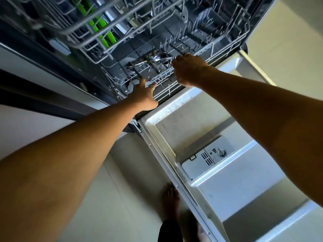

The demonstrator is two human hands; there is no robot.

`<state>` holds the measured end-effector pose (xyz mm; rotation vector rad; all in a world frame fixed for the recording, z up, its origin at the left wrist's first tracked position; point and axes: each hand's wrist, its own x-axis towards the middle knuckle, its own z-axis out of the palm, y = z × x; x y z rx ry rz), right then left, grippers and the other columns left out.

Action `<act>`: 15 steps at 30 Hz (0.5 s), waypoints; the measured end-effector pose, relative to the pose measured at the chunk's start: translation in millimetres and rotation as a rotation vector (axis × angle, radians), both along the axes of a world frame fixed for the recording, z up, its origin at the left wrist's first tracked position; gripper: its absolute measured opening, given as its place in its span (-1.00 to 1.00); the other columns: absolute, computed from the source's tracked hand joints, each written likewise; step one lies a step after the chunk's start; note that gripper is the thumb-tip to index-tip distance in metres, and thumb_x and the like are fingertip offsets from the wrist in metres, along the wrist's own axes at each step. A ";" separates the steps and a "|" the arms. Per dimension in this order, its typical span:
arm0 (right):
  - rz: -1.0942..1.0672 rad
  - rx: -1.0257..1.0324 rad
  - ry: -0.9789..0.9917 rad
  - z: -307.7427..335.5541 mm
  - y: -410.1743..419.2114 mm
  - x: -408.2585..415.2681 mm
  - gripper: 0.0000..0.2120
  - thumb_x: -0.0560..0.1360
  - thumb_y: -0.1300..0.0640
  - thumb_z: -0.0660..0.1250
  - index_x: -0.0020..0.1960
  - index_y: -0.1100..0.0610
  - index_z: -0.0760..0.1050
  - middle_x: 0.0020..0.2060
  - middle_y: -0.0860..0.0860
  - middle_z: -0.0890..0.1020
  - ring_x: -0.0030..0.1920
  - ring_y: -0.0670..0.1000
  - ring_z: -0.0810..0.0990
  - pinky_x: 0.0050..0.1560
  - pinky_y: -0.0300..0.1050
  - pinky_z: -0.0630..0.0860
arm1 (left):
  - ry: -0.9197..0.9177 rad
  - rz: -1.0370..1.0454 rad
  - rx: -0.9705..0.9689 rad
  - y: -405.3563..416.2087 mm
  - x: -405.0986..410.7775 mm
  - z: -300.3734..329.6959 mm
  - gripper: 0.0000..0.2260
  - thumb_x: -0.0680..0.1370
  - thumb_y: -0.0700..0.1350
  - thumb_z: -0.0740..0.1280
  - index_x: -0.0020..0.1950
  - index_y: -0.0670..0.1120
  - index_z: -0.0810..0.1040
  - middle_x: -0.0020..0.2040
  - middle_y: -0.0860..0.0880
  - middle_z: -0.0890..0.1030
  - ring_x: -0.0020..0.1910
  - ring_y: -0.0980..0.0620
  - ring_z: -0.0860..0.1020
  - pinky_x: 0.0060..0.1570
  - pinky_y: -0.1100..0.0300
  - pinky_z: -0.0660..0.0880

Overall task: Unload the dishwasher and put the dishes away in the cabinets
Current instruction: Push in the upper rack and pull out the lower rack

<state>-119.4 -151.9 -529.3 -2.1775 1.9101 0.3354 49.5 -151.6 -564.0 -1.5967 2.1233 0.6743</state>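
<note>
The dishwasher stands open, its steel door [232, 172] folded down in front of me. In the lower rack [206, 49] sits a grey cutlery basket [153, 74] holding spoons and other cutlery [158, 58]. My left hand [145, 95] grips the basket's near rim, fingers curled over it. My right hand [187, 70] is closed at the basket's right side, pinching a piece of cutlery between its fingers. More cutlery [206, 23] stands at the rack's far right.
The upper rack [97, 27] is pulled out overhead at the left, with green items [104, 34] behind it. A detergent dispenser [209, 156] sits in the door. My bare foot [171, 199] stands on the tiled floor beside the door's left edge.
</note>
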 end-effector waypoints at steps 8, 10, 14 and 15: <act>-0.016 0.092 -0.054 10.0 47.8 -15.5 -0.68 0.53 0.28 0.19 0.27 0.26 0.41 0.21 0.22 0.53 0.24 0.22 0.48 0.17 0.14 0.46 | -0.056 -0.189 -0.134 54.7 -11.7 -4.6 -0.43 0.51 -0.06 0.32 0.49 0.02 0.23 0.50 -0.10 0.09 0.41 -0.21 0.20 0.28 -0.08 0.37; -0.039 0.106 -0.061 11.1 63.5 -20.6 -0.65 0.52 0.34 0.18 0.30 0.25 0.40 0.18 0.23 0.54 0.21 0.21 0.51 0.12 0.11 0.49 | -0.060 -0.229 -0.139 65.7 -16.0 -1.9 -0.46 0.50 -0.06 0.33 0.47 0.04 0.27 0.51 -0.09 0.10 0.40 -0.21 0.23 0.30 -0.11 0.35; -0.085 0.180 -0.057 15.4 99.6 -30.1 -0.68 0.52 0.34 0.18 0.26 0.24 0.41 0.14 0.22 0.54 0.18 0.19 0.51 0.10 0.09 0.50 | -0.058 -0.272 -0.032 97.4 -23.4 3.6 -0.43 0.50 -0.05 0.32 0.50 0.06 0.23 0.52 -0.08 0.14 0.43 -0.20 0.23 0.33 -0.10 0.32; -0.093 0.196 -0.065 15.1 107.9 -32.6 -0.68 0.52 0.33 0.18 0.27 0.23 0.41 0.15 0.21 0.54 0.19 0.19 0.51 0.12 0.09 0.49 | -0.054 -0.277 -0.004 105.8 -25.5 5.7 -0.42 0.51 -0.04 0.31 0.51 0.05 0.22 0.51 -0.08 0.16 0.43 -0.19 0.23 0.33 -0.08 0.33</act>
